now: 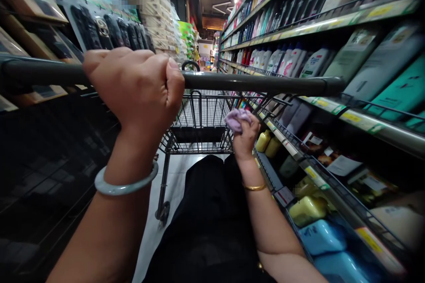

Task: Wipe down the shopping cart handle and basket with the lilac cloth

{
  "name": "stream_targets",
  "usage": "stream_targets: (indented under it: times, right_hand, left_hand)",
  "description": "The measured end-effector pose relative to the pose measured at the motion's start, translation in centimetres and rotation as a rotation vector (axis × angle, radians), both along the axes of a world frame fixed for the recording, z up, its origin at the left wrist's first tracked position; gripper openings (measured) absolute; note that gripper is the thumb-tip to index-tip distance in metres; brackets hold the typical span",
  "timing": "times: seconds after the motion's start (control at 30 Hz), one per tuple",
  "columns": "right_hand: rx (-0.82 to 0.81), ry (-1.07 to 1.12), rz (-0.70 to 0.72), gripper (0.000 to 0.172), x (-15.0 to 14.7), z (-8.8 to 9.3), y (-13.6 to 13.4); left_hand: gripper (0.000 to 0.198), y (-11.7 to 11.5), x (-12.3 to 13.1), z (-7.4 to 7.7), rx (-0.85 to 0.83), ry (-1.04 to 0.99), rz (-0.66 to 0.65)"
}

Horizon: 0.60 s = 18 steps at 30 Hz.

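Observation:
My left hand (133, 82) is wrapped round the grey handlebar (259, 83) of a shopping cart, its thumb lying along the closed fingers. Lower and to the right, my right hand (246, 137) is closed on a crumpled lilac cloth (236, 119), held below the handlebar and apart from it. Beyond the bar is the cart's black wire basket (206, 112); the parts of it that show hold nothing I can make out. A pale bangle circles my left wrist and a gold one my right.
On the right, shelves (352, 117) carry rows of bottles, with yellow bottles (308, 210) and blue bottles (323, 236) low down. At left hang dark packaged goods (116, 31) beside stacked pale packs (157, 22). A cart wheel (162, 212) stands on the tiled floor.

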State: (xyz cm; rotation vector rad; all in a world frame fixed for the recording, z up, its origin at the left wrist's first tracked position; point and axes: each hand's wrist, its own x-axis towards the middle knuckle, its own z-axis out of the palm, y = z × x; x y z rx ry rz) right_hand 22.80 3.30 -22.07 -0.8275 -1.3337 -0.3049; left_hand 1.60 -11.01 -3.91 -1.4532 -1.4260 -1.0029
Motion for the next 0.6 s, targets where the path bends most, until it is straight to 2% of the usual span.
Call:
stream_targets:
  times: [0.07, 0.1, 0.2, 0.27, 0.33, 0.47, 0.53, 0.6]
  right_hand:
    - [-0.021, 0.025, 0.003, 0.027, 0.1, -0.5, 0.1]
    - [-0.003, 0.055, -0.012, 0.027, 0.3, -0.2, 0.0]
    - [0.069, 0.108, -0.079, 0.033, 1.6, 1.9, -0.2]
    - [0.050, 0.088, -0.104, 0.040, 2.4, 2.6, 0.1]
    - [-0.049, 0.066, -0.116, 0.041, 2.6, 1.6, 0.9]
    - [-0.333, 0.024, -0.073, 0.041, 2.1, -2.6, 2.4]
    - [-0.311, 0.072, -0.077, 0.040, 2.4, -3.2, 2.5]
    - [-0.166, 0.148, -0.125, 0.039, 3.3, -1.9, 2.2]
  left_hand:
    - [0.044, 0.4, -0.2, 0.2, -0.035, -0.002, 0.006]
    - [0.045, 0.5, -0.3, 0.3, -0.052, -0.003, 0.010]
    - [0.050, 1.1, -0.4, 0.6, -0.086, 0.000, 0.030]
    - [0.053, 1.6, -0.5, 0.7, -0.094, -0.005, 0.019]
    - [0.053, 2.1, -0.6, 0.7, -0.090, -0.024, -0.020]
    - [0.047, 2.9, -0.6, 0.7, -0.072, -0.072, -0.077]
    - [0.044, 3.2, -0.7, 0.7, -0.088, -0.085, -0.094]
    - [0.039, 3.6, -0.9, 0.7, -0.113, -0.101, -0.117]
